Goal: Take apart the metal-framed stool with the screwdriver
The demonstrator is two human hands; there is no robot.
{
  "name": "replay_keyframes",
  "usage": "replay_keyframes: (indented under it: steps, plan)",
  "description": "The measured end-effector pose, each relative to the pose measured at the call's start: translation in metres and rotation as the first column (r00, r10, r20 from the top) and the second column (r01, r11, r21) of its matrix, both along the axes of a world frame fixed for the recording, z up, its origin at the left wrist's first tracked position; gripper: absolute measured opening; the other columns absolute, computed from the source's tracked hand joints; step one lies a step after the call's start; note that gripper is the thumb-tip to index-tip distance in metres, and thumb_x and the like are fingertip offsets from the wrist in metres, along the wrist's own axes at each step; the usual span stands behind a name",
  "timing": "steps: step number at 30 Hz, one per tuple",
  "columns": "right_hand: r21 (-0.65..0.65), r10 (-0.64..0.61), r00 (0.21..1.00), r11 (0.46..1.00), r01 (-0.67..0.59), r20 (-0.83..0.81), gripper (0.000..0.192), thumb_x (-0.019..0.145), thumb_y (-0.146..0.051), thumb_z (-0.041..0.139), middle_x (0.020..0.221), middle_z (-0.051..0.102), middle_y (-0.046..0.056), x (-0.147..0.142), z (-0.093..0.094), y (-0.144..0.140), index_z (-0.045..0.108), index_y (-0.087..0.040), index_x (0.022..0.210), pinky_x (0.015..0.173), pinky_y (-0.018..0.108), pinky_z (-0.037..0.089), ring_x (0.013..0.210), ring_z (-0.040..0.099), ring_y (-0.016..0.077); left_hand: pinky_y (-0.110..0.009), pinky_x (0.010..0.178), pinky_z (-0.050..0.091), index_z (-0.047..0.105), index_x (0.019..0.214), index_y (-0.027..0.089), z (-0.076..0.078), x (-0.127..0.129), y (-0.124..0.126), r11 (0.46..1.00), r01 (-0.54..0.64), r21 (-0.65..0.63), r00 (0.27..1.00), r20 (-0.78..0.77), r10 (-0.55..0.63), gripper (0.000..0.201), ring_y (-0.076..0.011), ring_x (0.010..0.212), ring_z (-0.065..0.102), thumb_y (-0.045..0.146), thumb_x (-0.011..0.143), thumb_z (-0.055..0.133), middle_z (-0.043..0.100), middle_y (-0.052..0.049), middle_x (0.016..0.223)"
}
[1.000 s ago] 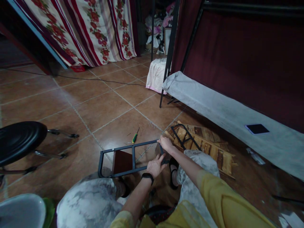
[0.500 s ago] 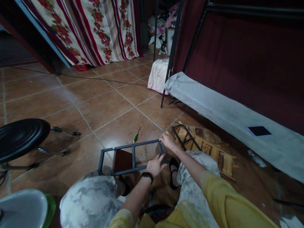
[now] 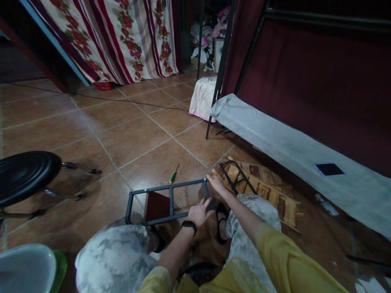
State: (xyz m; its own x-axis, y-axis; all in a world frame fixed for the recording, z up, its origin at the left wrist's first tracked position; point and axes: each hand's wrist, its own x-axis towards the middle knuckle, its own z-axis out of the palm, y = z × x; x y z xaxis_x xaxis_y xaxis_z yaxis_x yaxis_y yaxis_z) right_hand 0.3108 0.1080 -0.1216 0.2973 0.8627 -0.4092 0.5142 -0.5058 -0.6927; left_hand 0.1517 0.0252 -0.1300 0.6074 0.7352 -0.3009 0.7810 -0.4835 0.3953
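A dark metal frame [image 3: 171, 199] with a crossbar lies in front of my knees, over a brown block [image 3: 156, 206] near its left end. My left hand [image 3: 199, 212], a black band on its wrist, grips the frame's near right corner with the fingers over the bar. At the far right corner my right hand [image 3: 216, 184] has its fingers closed on the frame's end; whether a small screw is between them is hidden. A green and yellow screwdriver [image 3: 173, 176] lies on the floor just beyond the frame, with small loose pieces of hardware around it.
On the right, a second dark frame [image 3: 238, 177] lies on wooden slats [image 3: 269, 191]. A low bench with a grey cover [image 3: 275, 132] bears a tablet [image 3: 330, 169]. A black round stool [image 3: 27, 175] stands left, above a pale basin [image 3: 27, 268]. Several screws [image 3: 194, 159] lie on the tiles.
My right hand's fingers have shifted slightly at the far right corner, and a shiny bit there is now uncovered. My left hand keeps its place; the view has moved a little.
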Motion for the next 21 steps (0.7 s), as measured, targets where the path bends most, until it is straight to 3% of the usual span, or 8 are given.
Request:
replay_keyframes:
  steps: [2, 5, 7, 11, 17, 21]
  plan:
    - [-0.043, 0.126, 0.945, 0.992, -0.119, 0.300, 0.046, 0.086, -0.056, 0.043, 0.088, 0.066, 0.014, -0.011, 0.003, 0.007, 0.063, -0.014, 0.089, 0.074, 0.028, 0.046, 0.090, 0.063, 0.0223, -0.033, 0.075, 0.049, 0.021, 0.140, 0.039, 0.000, 0.000, 0.000, 1.000, 0.000, 0.007, 1.000, -0.013, 0.000, 0.059, -0.0237, 0.102, 0.059, 0.053, 0.086, 0.040, 0.041, -0.006, 0.137]
    - [-0.183, 0.365, 0.742, 0.930, -0.320, 0.562, 0.041, 0.093, -0.043, 0.036, 0.095, 0.067, 0.017, -0.026, 0.008, 0.014, 0.061, -0.012, 0.101, 0.079, 0.030, 0.045, 0.096, 0.063, 0.0233, -0.033, 0.073, 0.050, 0.022, 0.139, 0.038, 0.001, -0.002, 0.000, 1.000, 0.005, 0.017, 1.000, -0.006, -0.004, 0.058, -0.0235, 0.101, 0.059, 0.053, 0.086, 0.040, 0.043, -0.006, 0.136]
    - [-0.219, 0.448, 0.680, 0.890, -0.399, 0.581, 0.034, 0.095, -0.030, 0.032, 0.096, 0.067, 0.018, -0.032, 0.010, 0.015, 0.059, -0.011, 0.104, 0.080, 0.030, 0.045, 0.096, 0.063, 0.0226, -0.032, 0.073, 0.049, 0.022, 0.139, 0.037, 0.003, -0.003, 0.000, 1.000, 0.009, 0.019, 1.000, -0.001, -0.009, 0.059, -0.0233, 0.102, 0.059, 0.055, 0.086, 0.038, 0.043, -0.006, 0.136]
    - [-0.210, 0.507, 0.641, 0.850, -0.484, 0.576, 0.028, 0.092, -0.014, 0.034, 0.103, 0.065, 0.017, -0.034, 0.014, 0.012, 0.050, -0.013, 0.114, 0.082, 0.031, 0.044, 0.097, 0.063, 0.0208, -0.032, 0.075, 0.049, 0.019, 0.141, 0.036, 0.006, -0.005, 0.000, 1.000, 0.013, 0.011, 1.000, -0.018, -0.013, 0.060, -0.0230, 0.104, 0.058, 0.055, 0.087, 0.037, 0.040, -0.007, 0.139]
    - [-0.230, 0.501, 0.637, 0.857, -0.462, 0.586, 0.035, 0.095, -0.039, 0.033, 0.097, 0.066, 0.018, -0.024, 0.014, 0.014, 0.048, -0.013, 0.113, 0.078, 0.032, 0.046, 0.094, 0.063, 0.0236, -0.033, 0.077, 0.049, 0.020, 0.141, 0.035, 0.005, -0.003, -0.001, 1.000, 0.007, 0.025, 1.000, -0.027, -0.006, 0.059, -0.0234, 0.106, 0.058, 0.054, 0.087, 0.036, 0.038, -0.009, 0.141]
    - [-0.248, 0.551, 0.624, 0.825, -0.508, 0.554, 0.030, 0.096, -0.033, 0.031, 0.097, 0.067, 0.016, -0.021, 0.015, 0.017, 0.050, -0.015, 0.111, 0.076, 0.032, 0.045, 0.093, 0.063, 0.0227, -0.033, 0.077, 0.049, 0.020, 0.141, 0.036, 0.004, -0.002, -0.001, 0.999, 0.015, 0.041, 1.000, -0.019, -0.014, 0.059, -0.0235, 0.105, 0.059, 0.054, 0.087, 0.037, 0.040, -0.009, 0.139]
